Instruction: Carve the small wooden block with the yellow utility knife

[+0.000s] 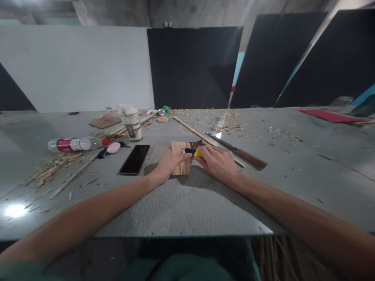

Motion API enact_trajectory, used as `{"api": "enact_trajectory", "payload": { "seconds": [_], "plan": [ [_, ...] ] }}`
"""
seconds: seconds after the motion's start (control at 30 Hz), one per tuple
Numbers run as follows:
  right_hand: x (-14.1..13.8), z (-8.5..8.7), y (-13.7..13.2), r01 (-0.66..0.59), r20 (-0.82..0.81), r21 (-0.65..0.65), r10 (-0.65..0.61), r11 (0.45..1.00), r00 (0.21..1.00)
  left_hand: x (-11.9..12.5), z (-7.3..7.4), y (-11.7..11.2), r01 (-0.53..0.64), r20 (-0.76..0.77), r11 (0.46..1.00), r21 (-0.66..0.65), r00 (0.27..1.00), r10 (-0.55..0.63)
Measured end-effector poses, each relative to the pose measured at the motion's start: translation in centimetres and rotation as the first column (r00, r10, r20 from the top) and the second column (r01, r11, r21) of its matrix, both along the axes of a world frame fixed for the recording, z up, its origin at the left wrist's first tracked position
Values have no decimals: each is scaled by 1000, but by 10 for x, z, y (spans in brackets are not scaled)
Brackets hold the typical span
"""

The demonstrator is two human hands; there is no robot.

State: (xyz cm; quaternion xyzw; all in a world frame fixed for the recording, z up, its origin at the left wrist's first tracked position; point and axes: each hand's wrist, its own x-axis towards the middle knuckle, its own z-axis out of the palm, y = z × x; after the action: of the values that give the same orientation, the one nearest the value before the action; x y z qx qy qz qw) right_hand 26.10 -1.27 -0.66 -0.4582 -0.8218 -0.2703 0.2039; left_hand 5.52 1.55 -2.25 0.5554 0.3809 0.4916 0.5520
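Note:
My left hand (168,163) is closed on the left side of a pale carved wooden block (182,168) on the table. My left thumb reaches across the block towards the blade. Wrapped in my right hand (219,160) is a yellow and black utility knife (198,152), its short blade pointing left at the block's face. Whether the edge bites into the wood is too small to tell. Just behind the block lies a dark brown piece (196,143) that I cannot make out. My right fingers hide most of the knife's handle.
Left of my hands are a phone (134,159), a paper cup (132,124) and a plastic bottle (76,144) lying down. A wooden-handled file (247,156) and a thin wood strip (193,130) lie to the right and behind. Shavings (52,168) litter the grey table (175,210).

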Motion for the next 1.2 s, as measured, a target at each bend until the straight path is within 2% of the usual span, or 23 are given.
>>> {"api": "enact_trajectory", "payload": {
  "seconds": [0.2, 0.4, 0.73, 0.97, 1.2],
  "plan": [
    [2, 3, 0, -20, 7, -17, 21, 1000, 1000, 0, -1, 2, 5, -15, 1000, -10, 1000, -5],
    [22, 7, 17, -124, 60, -112, 131, 986, 990, 1, 2, -4, 75, -85, 997, -31, 993, -77],
    [25, 7, 14, -124, 46, -151, 133, 981, 990, 0, -3, -1, 93, -172, 996, -8, 981, -93],
    [27, 10, 14, -146, 59, -148, 156, 978, 986, 0, -1, -2, 119, -168, 993, 10, 979, -116],
    [25, 13, 10, -142, 70, -108, 150, 984, 986, -1, -6, 3, 96, -173, 993, 70, 981, -83]
  ]
}}
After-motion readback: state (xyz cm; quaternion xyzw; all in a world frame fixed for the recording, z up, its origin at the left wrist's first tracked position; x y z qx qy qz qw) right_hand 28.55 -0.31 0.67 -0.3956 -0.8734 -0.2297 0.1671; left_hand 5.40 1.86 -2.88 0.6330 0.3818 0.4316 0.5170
